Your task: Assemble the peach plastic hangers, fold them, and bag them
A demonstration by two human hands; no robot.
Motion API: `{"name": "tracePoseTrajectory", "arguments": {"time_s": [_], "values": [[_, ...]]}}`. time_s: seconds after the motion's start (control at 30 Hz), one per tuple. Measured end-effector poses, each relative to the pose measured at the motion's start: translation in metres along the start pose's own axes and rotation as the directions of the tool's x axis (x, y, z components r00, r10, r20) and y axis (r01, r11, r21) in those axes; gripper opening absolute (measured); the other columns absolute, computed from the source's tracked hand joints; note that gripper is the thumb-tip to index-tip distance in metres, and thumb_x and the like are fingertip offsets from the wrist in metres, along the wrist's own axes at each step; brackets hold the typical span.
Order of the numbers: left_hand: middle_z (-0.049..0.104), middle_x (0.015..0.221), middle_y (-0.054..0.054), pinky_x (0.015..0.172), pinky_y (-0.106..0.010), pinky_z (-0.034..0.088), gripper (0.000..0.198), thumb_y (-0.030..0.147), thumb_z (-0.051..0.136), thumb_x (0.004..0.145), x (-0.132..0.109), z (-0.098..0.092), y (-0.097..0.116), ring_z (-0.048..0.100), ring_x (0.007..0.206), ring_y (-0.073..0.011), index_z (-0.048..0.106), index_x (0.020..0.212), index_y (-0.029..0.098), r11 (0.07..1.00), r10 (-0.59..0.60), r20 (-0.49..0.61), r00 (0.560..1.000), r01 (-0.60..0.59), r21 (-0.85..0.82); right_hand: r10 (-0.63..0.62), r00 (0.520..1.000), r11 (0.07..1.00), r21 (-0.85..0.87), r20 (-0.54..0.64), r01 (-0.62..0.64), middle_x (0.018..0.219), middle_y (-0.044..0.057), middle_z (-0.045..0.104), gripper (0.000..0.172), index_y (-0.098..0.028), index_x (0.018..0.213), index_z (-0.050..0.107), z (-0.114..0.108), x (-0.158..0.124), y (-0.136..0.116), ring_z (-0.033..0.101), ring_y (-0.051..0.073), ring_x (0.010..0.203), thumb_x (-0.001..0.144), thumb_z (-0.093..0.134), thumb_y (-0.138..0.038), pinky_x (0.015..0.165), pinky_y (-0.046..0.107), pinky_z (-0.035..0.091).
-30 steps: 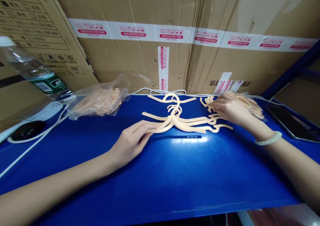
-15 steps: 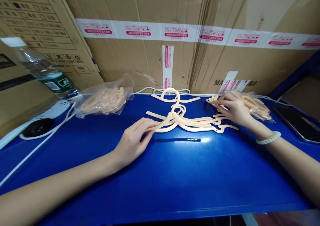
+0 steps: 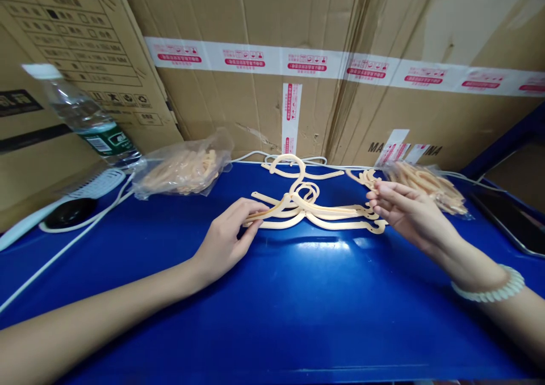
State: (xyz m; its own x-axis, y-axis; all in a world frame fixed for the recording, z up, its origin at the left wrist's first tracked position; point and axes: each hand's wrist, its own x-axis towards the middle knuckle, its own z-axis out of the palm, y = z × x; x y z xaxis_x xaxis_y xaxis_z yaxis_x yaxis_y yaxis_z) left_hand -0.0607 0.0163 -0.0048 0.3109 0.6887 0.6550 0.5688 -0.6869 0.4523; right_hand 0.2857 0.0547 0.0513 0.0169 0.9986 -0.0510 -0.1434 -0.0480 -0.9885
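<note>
Cardboard point(image 3: 221, 107) backs a blue tabletop point(image 3: 272, 317), at whose middle a peach hanger point(image 3: 327, 209) sits over other hangers, its left arm clamped between the thumb and fingers of the left hand point(image 3: 227, 234). Off its right end, the right hand point(image 3: 415, 217) bunches its fingertips by small peach pieces point(image 3: 367, 176), whether gripping one I cannot tell; farther out are a filled left bag point(image 3: 181, 172), a bottle point(image 3: 100, 132) and a phone point(image 3: 513, 220).

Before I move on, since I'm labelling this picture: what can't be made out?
Head view, throughout:
Hanger, gripped end: covered by the left hand.
What the right hand holds, if anything: hidden by its fingers.
Count inside the left bag: obscured by its wrinkles.
Dark device: cut off by the right edge.
Tape's fine print: too small.
</note>
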Motion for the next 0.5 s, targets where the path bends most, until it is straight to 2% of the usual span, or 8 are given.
{"name": "tracePoseTrajectory", "arguments": {"time_s": [0.13, 0.27, 0.33, 0.43, 0.5], "values": [[0.066, 0.105, -0.004, 0.088, -0.026, 0.053, 0.019, 0.008, 0.057, 0.095, -0.0001, 0.0002, -0.0004, 0.065, 0.098, -0.0154, 0.06, 0.111, 0.017, 1.0, -0.009, 0.001, 1.0, 0.009, -0.004, 0.114, 0.993, 0.991, 0.064, 0.032, -0.116, 0.086, 0.001, 0.078, 0.041, -0.026, 0.091, 0.071, 0.0015, 0.002, 0.0067, 0.073, 0.014, 0.081, 0.058, 0.095, -0.024, 0.077, 0.023, 0.061], [0.066, 0.104, -0.004, 0.088, -0.025, 0.053, 0.018, 0.008, 0.056, 0.096, 0.0009, 0.0003, 0.0004, 0.065, 0.097, -0.0152, 0.061, 0.111, 0.018, 1.0, -0.01, 0.009, 1.0, 0.01, -0.004, 0.141, 0.981, 0.99, -0.034, 0.135, -0.138, 0.091, 0.003, 0.078, 0.034, -0.023, 0.085, 0.071, 0.0024, 0.0012, 0.009, 0.073, 0.02, 0.1, 0.061, 0.094, -0.032, 0.094, 0.031, 0.059], [0.066, 0.103, -0.004, 0.086, -0.026, 0.053, 0.018, 0.008, 0.056, 0.096, 0.0013, 0.0001, 0.0009, 0.065, 0.096, -0.0152, 0.061, 0.11, 0.018, 1.0, -0.012, 0.01, 1.0, 0.012, 0.0, 0.159, 0.973, 0.985, -0.093, 0.169, -0.145, 0.097, 0.006, 0.078, 0.03, -0.021, 0.079, 0.071, 0.003, -0.0001, 0.0086, 0.071, 0.023, 0.105, 0.063, 0.093, -0.034, 0.094, 0.032, 0.058], [0.066, 0.103, -0.004, 0.086, -0.026, 0.054, 0.018, 0.008, 0.056, 0.096, 0.001, 0.0001, 0.0009, 0.065, 0.096, -0.0153, 0.061, 0.111, 0.018, 1.0, -0.02, 0.011, 1.0, 0.02, -0.004, 0.196, 0.958, 0.975, -0.144, 0.207, -0.168, 0.11, 0.009, 0.077, 0.027, -0.019, 0.08, 0.073, 0.0032, -0.0014, 0.0081, 0.072, 0.022, 0.101, 0.066, 0.092, -0.035, 0.089, 0.031, 0.059], [0.066, 0.104, -0.004, 0.086, -0.026, 0.054, 0.019, 0.008, 0.056, 0.096, 0.0004, 0.0002, 0.0004, 0.065, 0.096, -0.0152, 0.061, 0.112, 0.018, 1.0, -0.02, 0.012, 1.0, 0.02, -0.009, 0.228, 0.945, 0.97, -0.142, 0.235, -0.199, 0.107, 0.009, 0.077, 0.027, -0.018, 0.081, 0.074, 0.0028, -0.0017, 0.0082, 0.073, 0.021, 0.098, 0.068, 0.09, -0.036, 0.086, 0.029, 0.059]]}}
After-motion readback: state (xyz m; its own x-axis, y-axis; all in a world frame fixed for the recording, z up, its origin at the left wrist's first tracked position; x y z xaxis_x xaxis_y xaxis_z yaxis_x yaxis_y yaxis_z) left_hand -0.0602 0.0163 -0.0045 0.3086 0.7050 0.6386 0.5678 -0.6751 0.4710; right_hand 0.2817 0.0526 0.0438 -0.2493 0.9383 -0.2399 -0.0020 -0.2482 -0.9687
